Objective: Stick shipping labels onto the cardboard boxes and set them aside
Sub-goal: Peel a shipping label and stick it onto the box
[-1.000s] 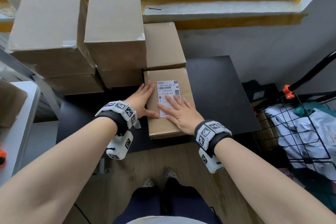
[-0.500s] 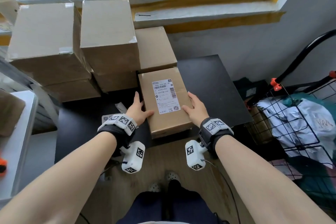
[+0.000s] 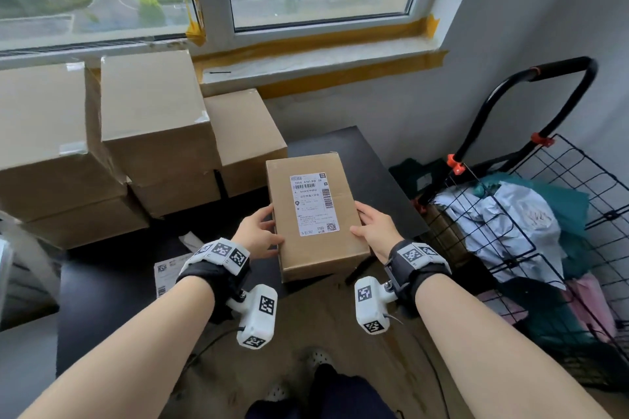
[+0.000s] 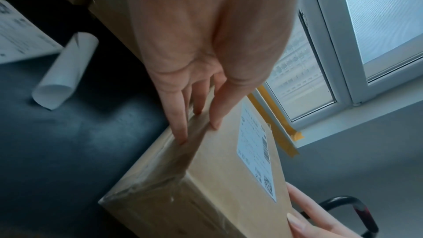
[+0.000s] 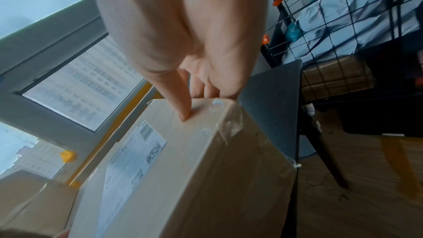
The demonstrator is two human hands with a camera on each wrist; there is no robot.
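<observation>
Since a second ago, lifted off the black table (image 3: 367, 160) and carried nearer its right front corner: the labelled box (image 3: 316, 248), no longer pressed flat under the palms but gripped from both sides. Behind and to the left of that box, a stack of larger plain cardboard boxes (image 3: 149, 119) piled against the window sill, with one smaller brown box (image 3: 245, 133) at the stack's right end, just beyond the held box. To the right of the held box, well apart from it, a black wire cart (image 3: 544, 214) filled with grey and teal bags. On top of the held box, a white shipping label (image 3: 313, 204) with barcode and printed text, lying flat and facing up. Clamped on the left edge of the box, the left hand (image 3: 257, 235), thumb on the top face and fingers (image 4: 176, 115) down the side wall. Clamped on the right edge, the right hand (image 3: 377, 231), thumb pressed on the top face near the corner and fingers wrapped down the taped side. To the left of the held box, on the table, a sheet of printed labels (image 3: 166, 274) partly hidden by the left wrist. Nearest that sheet, a small curled white paper roll (image 4: 66, 71) lying on its side.
</observation>
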